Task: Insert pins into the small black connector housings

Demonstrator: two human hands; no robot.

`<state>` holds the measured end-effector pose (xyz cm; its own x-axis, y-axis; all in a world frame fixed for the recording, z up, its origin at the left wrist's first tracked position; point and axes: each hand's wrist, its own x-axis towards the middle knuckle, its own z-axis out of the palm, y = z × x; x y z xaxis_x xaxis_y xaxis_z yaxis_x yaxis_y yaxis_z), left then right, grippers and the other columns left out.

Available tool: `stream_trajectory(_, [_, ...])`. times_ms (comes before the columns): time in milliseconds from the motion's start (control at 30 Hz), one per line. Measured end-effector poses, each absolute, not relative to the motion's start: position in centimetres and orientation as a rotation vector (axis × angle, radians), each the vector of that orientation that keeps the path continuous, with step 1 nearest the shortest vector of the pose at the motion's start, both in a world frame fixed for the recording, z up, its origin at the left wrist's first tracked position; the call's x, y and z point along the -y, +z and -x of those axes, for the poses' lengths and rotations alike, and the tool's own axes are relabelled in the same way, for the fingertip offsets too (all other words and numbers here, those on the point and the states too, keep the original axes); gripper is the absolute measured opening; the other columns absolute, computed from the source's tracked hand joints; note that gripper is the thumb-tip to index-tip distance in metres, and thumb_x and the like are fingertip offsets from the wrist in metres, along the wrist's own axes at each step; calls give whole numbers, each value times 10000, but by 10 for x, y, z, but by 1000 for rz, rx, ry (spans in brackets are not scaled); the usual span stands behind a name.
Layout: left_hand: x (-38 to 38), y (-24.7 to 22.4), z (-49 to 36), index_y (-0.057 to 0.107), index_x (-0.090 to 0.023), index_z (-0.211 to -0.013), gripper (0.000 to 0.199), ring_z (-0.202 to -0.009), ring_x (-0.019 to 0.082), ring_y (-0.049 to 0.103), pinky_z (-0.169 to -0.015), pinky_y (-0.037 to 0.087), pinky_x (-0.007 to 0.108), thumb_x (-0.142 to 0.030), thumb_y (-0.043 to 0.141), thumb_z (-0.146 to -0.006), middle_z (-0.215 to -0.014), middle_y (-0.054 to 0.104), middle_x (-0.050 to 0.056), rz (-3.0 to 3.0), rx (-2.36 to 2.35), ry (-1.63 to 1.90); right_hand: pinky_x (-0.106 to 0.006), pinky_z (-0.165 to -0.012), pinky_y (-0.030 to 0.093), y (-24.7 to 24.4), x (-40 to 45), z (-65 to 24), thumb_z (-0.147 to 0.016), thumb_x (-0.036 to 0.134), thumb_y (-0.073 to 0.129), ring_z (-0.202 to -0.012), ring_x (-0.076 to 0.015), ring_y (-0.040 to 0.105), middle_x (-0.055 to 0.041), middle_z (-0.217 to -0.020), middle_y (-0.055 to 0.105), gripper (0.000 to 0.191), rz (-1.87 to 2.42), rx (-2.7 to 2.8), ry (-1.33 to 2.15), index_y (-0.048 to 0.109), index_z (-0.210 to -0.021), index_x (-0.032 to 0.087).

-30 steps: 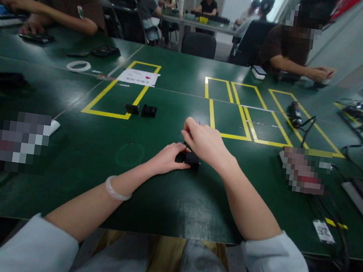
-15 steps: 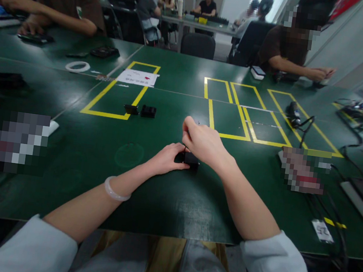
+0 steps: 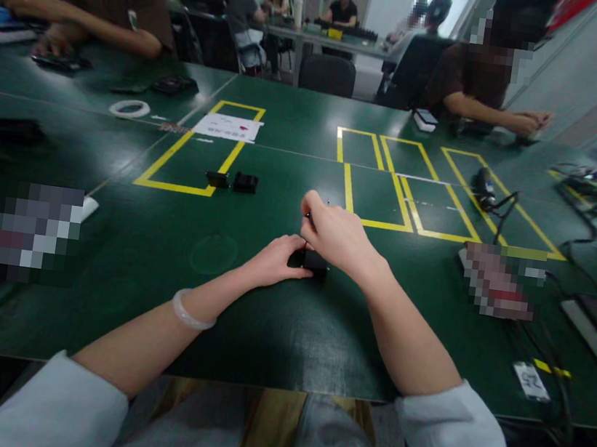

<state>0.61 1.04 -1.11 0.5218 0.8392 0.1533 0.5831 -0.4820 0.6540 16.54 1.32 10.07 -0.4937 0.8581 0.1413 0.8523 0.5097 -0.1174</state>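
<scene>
A small black box-shaped part [image 3: 316, 263] rests on the green table in front of me. My left hand [image 3: 278, 259] steadies it from the left, with the thumb along its near side and the fingers at its far side. Above the part, my right hand [image 3: 334, 230] is closed in a pinch around a thin screwdriver-like tool. The tool's dark shaft [image 3: 305, 245] points down at the part's left end; most of its handle is hidden by my fingers. Farther left lie two other small black parts [image 3: 245, 183], [image 3: 218, 179], side by side.
Yellow tape outlines [image 3: 174, 187] mark the table [image 3: 240, 333]. A paper sheet [image 3: 228, 127] and a white tape roll [image 3: 129, 109] lie at the back left. Cables and a dark device [image 3: 483, 189] are on the right. Other people sit across the table.
Almost nothing differs: both hands stay at the black part in the same hold. The whole view has shifted very slightly.
</scene>
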Motion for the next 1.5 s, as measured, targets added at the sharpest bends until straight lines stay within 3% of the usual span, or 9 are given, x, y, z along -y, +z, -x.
stream_trajectory(233, [-11,-12,-6,620,-185,-1178,463,-1115,311,614,-973,475,449,-406,749,-792,-1198,663,94,-2232,-1141,643,-267,-578,289,101,-14,-167,-995,364,352,-796,-195,647,-44,-913,718,253,1428,2573,46,514,-1111,209])
stream_trajectory(400, [-9,-10,-6,622,-180,-1158,460,-1099,315,618,-946,487,450,-416,756,-786,-1206,657,102,-2221,-1172,632,-270,-563,266,101,-13,-167,-990,294,350,-756,-181,639,-36,-891,714,229,1443,2567,34,526,-1110,209])
stream_trajectory(567, [-10,-12,-5,619,-192,-1165,451,-1124,311,604,-976,468,451,-413,750,-795,-1205,658,92,-2246,-1144,645,-269,-568,263,101,-13,-167,-998,367,362,-779,-189,636,-39,-896,715,251,1404,2571,30,547,-1070,213])
stream_trajectory(733, [-11,-15,-4,618,-188,-1163,459,-1093,307,618,-939,487,438,-426,749,-793,-1200,658,97,-2240,-1161,639,-270,-604,305,102,-13,-166,-990,285,336,-766,-177,625,-47,-929,715,263,1470,2571,67,526,-1157,215])
stream_trajectory(933, [-10,-11,-6,617,-187,-1168,451,-1100,306,617,-945,485,433,-404,750,-796,-1194,662,92,-2241,-1155,627,-270,-591,301,101,-14,-166,-998,366,347,-787,-191,635,-44,-915,716,271,1438,2570,52,534,-1122,213])
stream_trajectory(1100, [-10,-12,-6,619,-176,-1166,471,-1069,306,625,-921,496,436,-423,754,-787,-1179,663,100,-2233,-1173,621,-268,-580,288,101,-13,-165,-980,277,341,-749,-181,633,-41,-907,720,269,1476,2553,43,525,-1166,212])
stream_trajectory(1300, [-11,-12,-6,623,-183,-1171,457,-1106,307,611,-959,478,447,-416,746,-798,-1192,663,96,-2238,-1143,641,-270,-619,318,103,-13,-165,-999,348,336,-827,-192,642,-54,-957,723,277,1456,2591,33,546,-1125,220])
stream_trajectory(1500, [-10,-10,-6,628,-177,-1154,453,-1104,313,613,-949,485,447,-415,751,-790,-1205,657,105,-2233,-1161,630,-269,-601,312,103,-13,-165,-976,274,342,-785,-177,637,-48,-948,720,264,1493,2560,63,506,-1171,209])
